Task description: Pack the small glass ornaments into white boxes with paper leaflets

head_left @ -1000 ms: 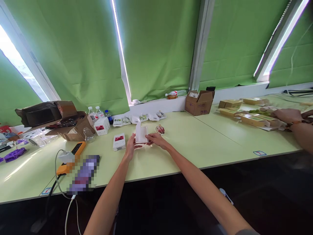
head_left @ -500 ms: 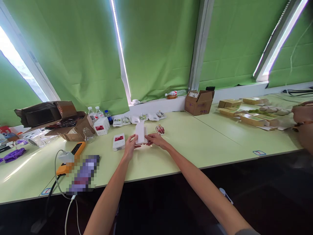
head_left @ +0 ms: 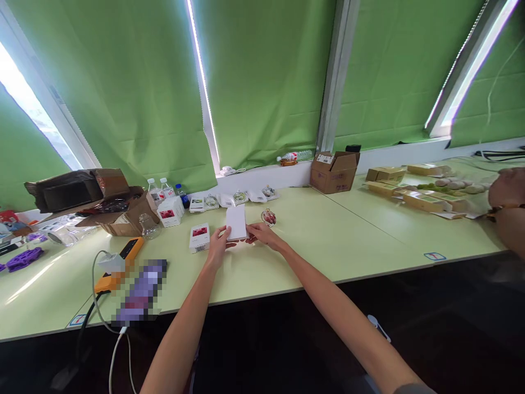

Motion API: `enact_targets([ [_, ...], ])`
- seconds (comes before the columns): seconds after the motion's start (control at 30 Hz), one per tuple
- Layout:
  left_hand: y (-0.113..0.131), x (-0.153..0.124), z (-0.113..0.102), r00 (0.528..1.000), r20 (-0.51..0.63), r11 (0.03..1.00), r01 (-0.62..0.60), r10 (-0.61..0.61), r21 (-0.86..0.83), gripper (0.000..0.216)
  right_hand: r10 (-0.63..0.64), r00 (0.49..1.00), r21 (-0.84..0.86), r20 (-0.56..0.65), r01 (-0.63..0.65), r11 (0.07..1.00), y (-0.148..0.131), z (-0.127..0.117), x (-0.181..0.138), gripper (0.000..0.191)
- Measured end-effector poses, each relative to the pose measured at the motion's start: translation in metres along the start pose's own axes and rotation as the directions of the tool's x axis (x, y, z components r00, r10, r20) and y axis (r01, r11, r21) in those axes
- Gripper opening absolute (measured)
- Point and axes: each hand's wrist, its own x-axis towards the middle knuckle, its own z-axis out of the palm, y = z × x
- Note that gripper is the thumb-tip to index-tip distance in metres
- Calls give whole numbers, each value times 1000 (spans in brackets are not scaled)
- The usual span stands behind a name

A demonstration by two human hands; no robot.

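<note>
A small white box (head_left: 237, 222) is held between my two hands just above the table, its plain side toward me. My left hand (head_left: 219, 243) grips its left edge, thumb on the front. At its lower right corner, the fingers of my right hand (head_left: 262, 235) are closed on the edge. Behind my right hand lies a round clear ornament with a gold cap and reddish filling (head_left: 268, 217). To the left of my left hand sits a white box with a red picture (head_left: 199, 237).
Several similar ornaments (head_left: 239, 196) on white packets line the back. A stack of white boxes (head_left: 170, 211) stands by bottles (head_left: 166, 189). At left lie an orange power strip (head_left: 130, 253) and a blurred phone (head_left: 141, 293). Another person's hand (head_left: 508, 189) is by yellow cartons (head_left: 424, 200).
The upright flap on the white box has folded down, so its face now looks like one flat white panel. Both my hands stay at the box's sides.
</note>
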Motion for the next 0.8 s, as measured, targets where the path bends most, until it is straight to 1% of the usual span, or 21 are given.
enact_targets([
  [0.23, -1, 1, -1, 1000, 8, 1000, -5, 5, -15, 56, 10, 1000, 29, -9, -9, 1000, 0, 1, 0, 56],
  [0.47, 0, -1, 0, 1000, 9, 1000, 1, -1, -9, 55, -1, 1000, 13, 8, 1, 1000, 5, -3, 2, 54],
  [0.8, 2, -3, 2, 1000, -2, 1000, 20, -20, 6, 48, 17, 999, -6, -35, -17, 1000, 2, -1, 2, 50],
])
